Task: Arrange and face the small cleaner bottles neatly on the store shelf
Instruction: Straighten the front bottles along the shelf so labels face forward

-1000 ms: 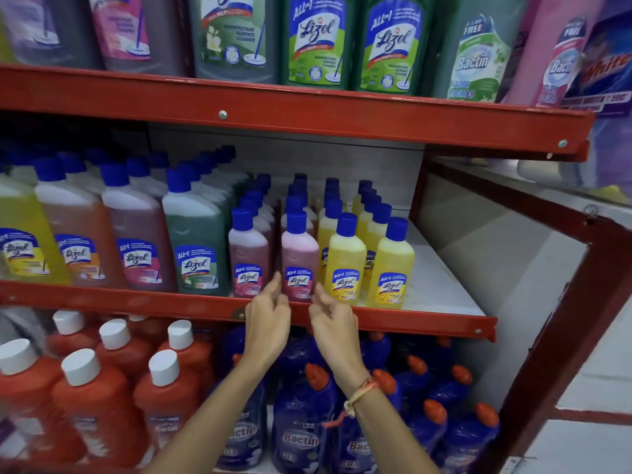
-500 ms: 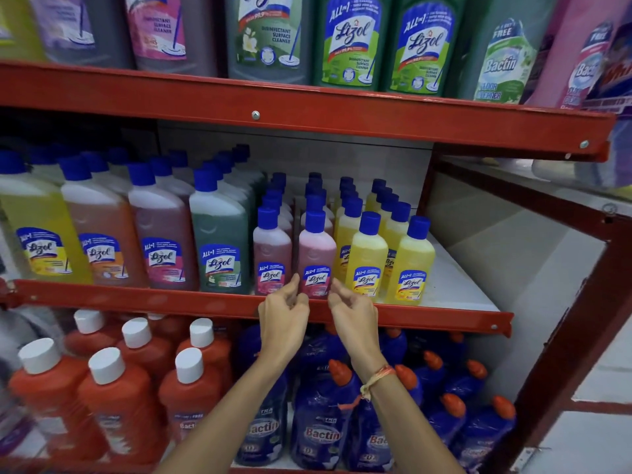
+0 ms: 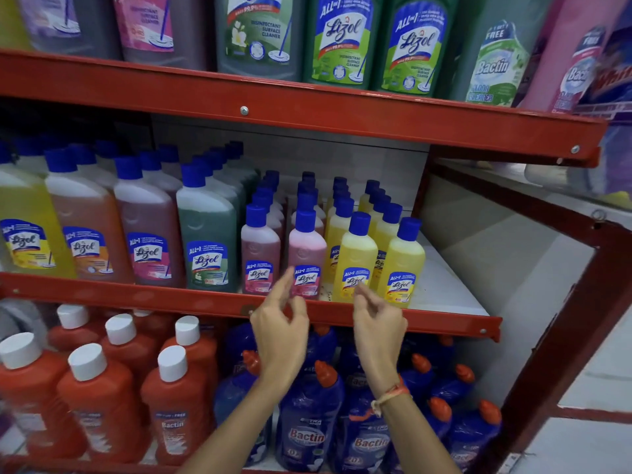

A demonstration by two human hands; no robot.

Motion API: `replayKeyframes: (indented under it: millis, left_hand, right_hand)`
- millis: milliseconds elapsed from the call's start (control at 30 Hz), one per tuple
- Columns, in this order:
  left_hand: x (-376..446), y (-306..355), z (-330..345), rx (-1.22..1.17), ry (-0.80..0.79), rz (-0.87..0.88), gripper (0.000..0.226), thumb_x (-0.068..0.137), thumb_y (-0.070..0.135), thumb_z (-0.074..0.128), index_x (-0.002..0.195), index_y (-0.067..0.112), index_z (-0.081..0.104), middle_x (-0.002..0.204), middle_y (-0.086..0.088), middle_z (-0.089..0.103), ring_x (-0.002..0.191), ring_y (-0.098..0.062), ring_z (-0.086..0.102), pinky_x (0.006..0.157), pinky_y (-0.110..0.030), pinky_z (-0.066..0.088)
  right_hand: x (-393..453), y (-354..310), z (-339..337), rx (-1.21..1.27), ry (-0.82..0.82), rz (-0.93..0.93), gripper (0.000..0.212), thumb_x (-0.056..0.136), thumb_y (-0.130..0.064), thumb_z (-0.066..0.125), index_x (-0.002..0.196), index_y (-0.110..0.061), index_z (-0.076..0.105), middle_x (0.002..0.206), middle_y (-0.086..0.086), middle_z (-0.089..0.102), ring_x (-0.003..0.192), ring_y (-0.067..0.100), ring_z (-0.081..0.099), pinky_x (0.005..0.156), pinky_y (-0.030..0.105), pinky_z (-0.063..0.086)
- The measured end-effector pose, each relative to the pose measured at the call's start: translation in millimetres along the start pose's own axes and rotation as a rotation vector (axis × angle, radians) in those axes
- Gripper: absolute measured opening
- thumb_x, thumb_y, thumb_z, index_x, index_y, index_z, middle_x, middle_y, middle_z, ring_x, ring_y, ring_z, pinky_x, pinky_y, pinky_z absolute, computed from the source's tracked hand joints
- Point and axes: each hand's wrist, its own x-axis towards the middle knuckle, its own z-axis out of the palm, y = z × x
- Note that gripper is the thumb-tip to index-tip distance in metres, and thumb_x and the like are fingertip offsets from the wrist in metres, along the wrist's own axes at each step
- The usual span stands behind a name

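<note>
At frame centre, the left hand (image 3: 278, 318) and right hand (image 3: 378, 316) hover loosely open, holding nothing, before the pink bottle (image 3: 306, 258) and yellow bottle (image 3: 355, 263), apparently mid-facing; next likely a gentle label-forward twist.

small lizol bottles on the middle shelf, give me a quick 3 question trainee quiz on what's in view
1. True or false: either of the hands, left or right, is gripping a bottle.
2. What colour are the two front small bottles at the right end of the row? A. green B. yellow C. orange
3. Fill in: the caps on the small bottles are ____.

Key:
1. False: both hands are open in front of the red shelf edge, and the pink bottle stands free.
2. B
3. blue
</note>
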Motion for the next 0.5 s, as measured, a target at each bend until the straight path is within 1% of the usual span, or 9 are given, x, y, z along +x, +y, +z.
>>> replayKeyframes:
  millis: [67, 100, 133, 200, 267, 333, 367, 433, 500]
  left_hand:
    - [-8, 8, 14, -0.075, -0.157, -0.032, 0.044, 0.085, 0.006, 0.050, 0.129, 0.015, 0.053, 0.126, 0.002, 0.062, 0.109, 0.007, 0.055, 0.091, -0.004, 0.042]
    - [-9, 11, 22, -0.082, -0.231, -0.070, 0.044, 0.088, 0.010, 0.049, 0.132, 0.014, 0.049, 0.130, 0.000, 0.059, 0.111, 0.007, 0.053, 0.088, 0.000, 0.040]
    - [-8, 13, 31, -0.066, -0.274, -0.106, 0.044, 0.090, 0.015, 0.047, 0.134, 0.013, 0.046, 0.132, -0.002, 0.058, 0.114, 0.002, 0.053, 0.087, -0.001, 0.039]
    - [-3, 16, 43, -0.005, -0.296, -0.163, 0.042, 0.094, 0.026, 0.039, 0.133, 0.016, 0.047, 0.127, -0.008, 0.062, 0.117, -0.016, 0.056, 0.090, -0.018, 0.042]
    - [2, 19, 53, -0.002, -0.320, -0.206, 0.039, 0.095, 0.029, 0.033, 0.117, 0.013, 0.060, 0.109, -0.008, 0.068, 0.105, -0.023, 0.059, 0.083, -0.025, 0.041]
    - [8, 18, 57, -0.010, -0.334, -0.254, 0.040, 0.094, 0.032, 0.032, 0.094, 0.012, 0.067, 0.092, -0.006, 0.067, 0.090, -0.023, 0.059, 0.077, -0.027, 0.039]
    - [10, 16, 57, -0.033, -0.332, -0.280, 0.040, 0.091, 0.037, 0.034, 0.083, 0.017, 0.067, 0.089, -0.007, 0.068, 0.090, -0.024, 0.060, 0.081, -0.032, 0.043]
    - [14, 8, 56, -0.085, -0.308, -0.324, 0.038, 0.078, 0.049, 0.034, 0.067, 0.027, 0.063, 0.089, -0.009, 0.071, 0.095, -0.027, 0.063, 0.094, -0.048, 0.047]
    - [16, -2, 53, -0.086, -0.309, -0.338, 0.038, 0.070, 0.057, 0.032, 0.058, 0.036, 0.061, 0.081, 0.004, 0.068, 0.093, -0.022, 0.061, 0.099, -0.051, 0.044]
  right_hand:
    - [6, 3, -9, -0.003, 0.043, 0.003, 0.033, 0.088, -0.018, 0.056, 0.119, -0.014, 0.067, 0.095, 0.009, 0.076, 0.069, 0.006, 0.057, 0.063, 0.007, 0.041]
    - [9, 4, -10, -0.018, 0.016, -0.002, 0.036, 0.089, -0.020, 0.055, 0.124, -0.014, 0.063, 0.106, 0.007, 0.074, 0.082, 0.010, 0.062, 0.075, 0.014, 0.046]
    - [11, 4, -11, -0.042, -0.030, -0.012, 0.040, 0.090, -0.022, 0.054, 0.129, -0.014, 0.058, 0.114, 0.006, 0.071, 0.095, 0.014, 0.063, 0.085, 0.024, 0.049]
    - [14, 4, -7, -0.103, -0.115, -0.028, 0.045, 0.092, -0.023, 0.051, 0.136, -0.013, 0.050, 0.122, 0.006, 0.067, 0.111, 0.023, 0.060, 0.096, 0.035, 0.047]
    - [17, 6, -4, -0.152, -0.156, -0.036, 0.047, 0.094, -0.024, 0.047, 0.139, -0.014, 0.045, 0.116, 0.005, 0.068, 0.108, 0.027, 0.060, 0.092, 0.037, 0.047]
    - [20, 9, -2, -0.177, -0.181, -0.036, 0.045, 0.094, -0.024, 0.043, 0.138, -0.015, 0.045, 0.105, 0.009, 0.070, 0.094, 0.028, 0.060, 0.079, 0.036, 0.046]
    - [21, 9, -2, -0.171, -0.184, -0.024, 0.044, 0.094, -0.024, 0.043, 0.137, -0.015, 0.046, 0.102, 0.010, 0.070, 0.088, 0.024, 0.057, 0.075, 0.033, 0.043]
    - [21, 8, -1, -0.144, -0.189, -0.005, 0.042, 0.094, -0.022, 0.045, 0.134, -0.014, 0.051, 0.097, 0.010, 0.070, 0.083, 0.019, 0.052, 0.073, 0.031, 0.038]
    - [20, 9, 1, -0.120, -0.197, -0.006, 0.041, 0.092, -0.023, 0.047, 0.131, -0.013, 0.054, 0.080, 0.006, 0.068, 0.076, 0.019, 0.051, 0.070, 0.030, 0.038]
